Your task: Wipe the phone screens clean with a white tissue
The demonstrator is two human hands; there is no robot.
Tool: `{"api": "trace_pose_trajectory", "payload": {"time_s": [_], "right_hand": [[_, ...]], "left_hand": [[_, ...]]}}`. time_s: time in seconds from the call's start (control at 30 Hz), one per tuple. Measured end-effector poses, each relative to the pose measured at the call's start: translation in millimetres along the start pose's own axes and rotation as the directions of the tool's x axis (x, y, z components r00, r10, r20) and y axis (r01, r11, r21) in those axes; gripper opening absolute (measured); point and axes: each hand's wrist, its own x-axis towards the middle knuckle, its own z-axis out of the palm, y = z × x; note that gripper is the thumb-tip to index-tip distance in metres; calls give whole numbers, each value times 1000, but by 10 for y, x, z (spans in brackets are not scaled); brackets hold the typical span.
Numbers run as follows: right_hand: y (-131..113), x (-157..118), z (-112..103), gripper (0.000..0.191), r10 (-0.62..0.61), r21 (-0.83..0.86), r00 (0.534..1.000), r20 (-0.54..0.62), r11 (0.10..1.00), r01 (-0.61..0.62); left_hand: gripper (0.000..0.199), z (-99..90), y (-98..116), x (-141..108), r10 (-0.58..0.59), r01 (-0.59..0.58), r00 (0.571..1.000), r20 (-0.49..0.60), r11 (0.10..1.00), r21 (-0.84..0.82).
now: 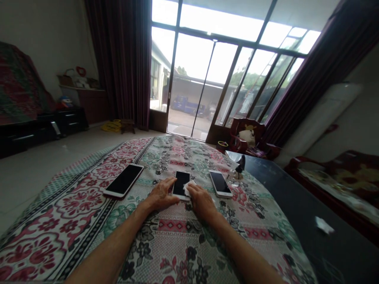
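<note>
So the middle phone [181, 182] is lying screen-up on the flowery cloth-covered bench [177, 232], between a left phone [124, 181] and a right phone [220, 183]. Left hand [162, 194] is touching its left edge, thumb and fingers spread apart; right hand [203, 201] is pinching a crumpled white tissue [187, 189] over its right side.

The left grip [162, 194] and the right grip [201, 200] were bare human hands; the bare, smooth-contoured left forearm [114, 240] and bare right forearm [237, 240] each tapered towards a narrower wrist [150, 202].
</note>
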Motion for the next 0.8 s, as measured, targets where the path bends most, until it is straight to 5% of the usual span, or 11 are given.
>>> {"api": "trace_pose_trajectory", "payload": {"time_s": [0.43, 0.8], "right_hand": [[212, 737, 26, 34, 175, -103, 983, 54, 980, -169], [112, 441, 50, 43, 131, -83, 991, 18, 988, -129]], "left_hand": [[76, 11, -26, 11, 17, -17, 1000, -8, 1000, -22], [74, 2, 2, 7, 13, -14, 1000, -20, 1000, -9]]}}
